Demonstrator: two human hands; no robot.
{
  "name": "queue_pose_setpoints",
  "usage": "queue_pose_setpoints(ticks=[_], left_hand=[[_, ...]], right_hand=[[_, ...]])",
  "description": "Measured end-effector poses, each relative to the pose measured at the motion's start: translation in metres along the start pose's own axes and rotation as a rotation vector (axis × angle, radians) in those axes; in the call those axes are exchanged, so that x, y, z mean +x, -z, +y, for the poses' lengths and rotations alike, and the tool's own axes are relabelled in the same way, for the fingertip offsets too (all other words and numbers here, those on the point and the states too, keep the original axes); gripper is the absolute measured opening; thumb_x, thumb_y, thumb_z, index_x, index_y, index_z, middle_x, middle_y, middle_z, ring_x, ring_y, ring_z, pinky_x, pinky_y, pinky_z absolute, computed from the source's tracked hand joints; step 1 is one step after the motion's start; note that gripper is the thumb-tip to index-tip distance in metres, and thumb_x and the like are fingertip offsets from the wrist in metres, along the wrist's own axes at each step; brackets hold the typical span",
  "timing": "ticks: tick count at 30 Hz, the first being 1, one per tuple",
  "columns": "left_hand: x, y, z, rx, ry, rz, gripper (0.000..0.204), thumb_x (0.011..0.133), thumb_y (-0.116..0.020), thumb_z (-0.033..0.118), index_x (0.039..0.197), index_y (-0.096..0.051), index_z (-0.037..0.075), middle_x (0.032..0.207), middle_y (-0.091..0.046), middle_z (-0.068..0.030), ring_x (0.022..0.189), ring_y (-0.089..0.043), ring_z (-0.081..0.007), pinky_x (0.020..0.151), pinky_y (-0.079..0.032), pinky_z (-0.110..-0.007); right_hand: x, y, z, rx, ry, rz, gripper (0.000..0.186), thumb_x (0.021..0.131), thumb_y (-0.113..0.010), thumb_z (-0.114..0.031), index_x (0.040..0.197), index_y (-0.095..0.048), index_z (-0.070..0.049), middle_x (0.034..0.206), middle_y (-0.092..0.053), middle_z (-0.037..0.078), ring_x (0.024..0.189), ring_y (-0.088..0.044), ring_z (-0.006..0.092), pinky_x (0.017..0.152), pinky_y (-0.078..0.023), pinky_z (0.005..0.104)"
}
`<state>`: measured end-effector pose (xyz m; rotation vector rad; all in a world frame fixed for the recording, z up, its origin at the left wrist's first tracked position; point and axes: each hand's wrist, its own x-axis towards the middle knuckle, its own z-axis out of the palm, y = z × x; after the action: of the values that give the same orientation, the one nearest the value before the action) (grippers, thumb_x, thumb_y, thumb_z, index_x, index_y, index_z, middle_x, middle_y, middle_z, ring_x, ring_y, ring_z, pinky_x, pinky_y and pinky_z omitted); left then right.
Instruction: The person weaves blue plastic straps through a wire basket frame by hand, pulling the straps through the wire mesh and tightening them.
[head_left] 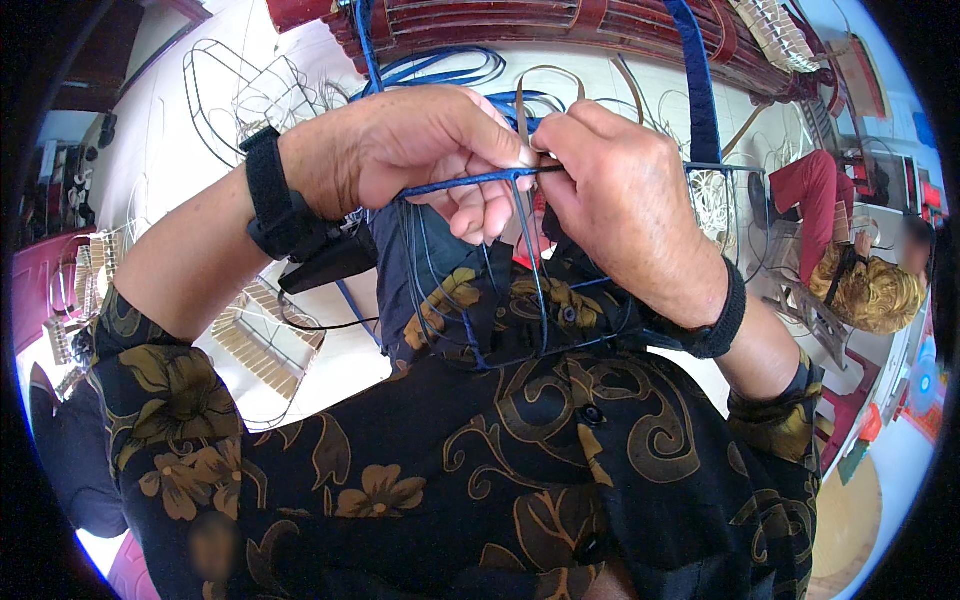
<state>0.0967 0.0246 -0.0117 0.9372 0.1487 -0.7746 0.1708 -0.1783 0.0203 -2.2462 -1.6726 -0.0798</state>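
In front of my chest is a thin metal wire frame, its near top bar (455, 184) wrapped in blue strip. The dark bare end of that bar (722, 167) sticks out beyond my right knuckles. My left hand (425, 150) is closed in a loose pinch, thumb at the bar's middle and the other fingers curled behind and below it. Close beside that thumb, my right hand (625, 185) pinches the bar and a narrow brown strip (550, 70), which loops up above both hands. Its exact grip is partly hidden by the fingers. More frame wires (540, 270) hang down to my lap.
A dark red slatted wooden bench (450, 40) stands ahead, with coiled blue strip (440, 68) on the floor before it. Another wire frame (215, 110) lies at the left. Pale loose strips (710, 205) lie at the right, near a seated person (865, 285).
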Motion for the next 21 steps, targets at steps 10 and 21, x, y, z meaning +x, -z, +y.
queue_pose_setpoints(ticks=[10, 21], left_hand=[[0.004, 0.003, -0.006, -0.088, 0.04, 0.071, 0.025, 0.096, -0.061, 0.017, 0.101, -0.065, -0.006, 0.084, -0.072, -0.0232, 0.058, -0.07, -0.0239, 0.058, -0.06, -0.032], [0.023, 0.007, -0.005, -0.051, -0.131, -0.017, 0.013, 0.092, -0.069, 0.015, 0.093, -0.062, 0.004, 0.085, -0.071, -0.0145, 0.07, -0.071, -0.0198, 0.067, -0.06, -0.034]], right_hand=[[-0.012, 0.038, 0.003, 0.24, -0.092, -0.15, 0.042, 0.084, -0.069, 0.001, 0.123, -0.058, -0.006, 0.095, -0.071, 0.016, 0.086, -0.072, 0.0307, 0.074, -0.057, 0.0372], [0.003, 0.037, 0.021, 0.187, -0.065, -0.053, 0.029, 0.091, -0.063, -0.003, 0.119, -0.059, -0.001, 0.09, -0.071, 0.018, 0.083, -0.072, 0.0322, 0.073, -0.056, 0.0367]])
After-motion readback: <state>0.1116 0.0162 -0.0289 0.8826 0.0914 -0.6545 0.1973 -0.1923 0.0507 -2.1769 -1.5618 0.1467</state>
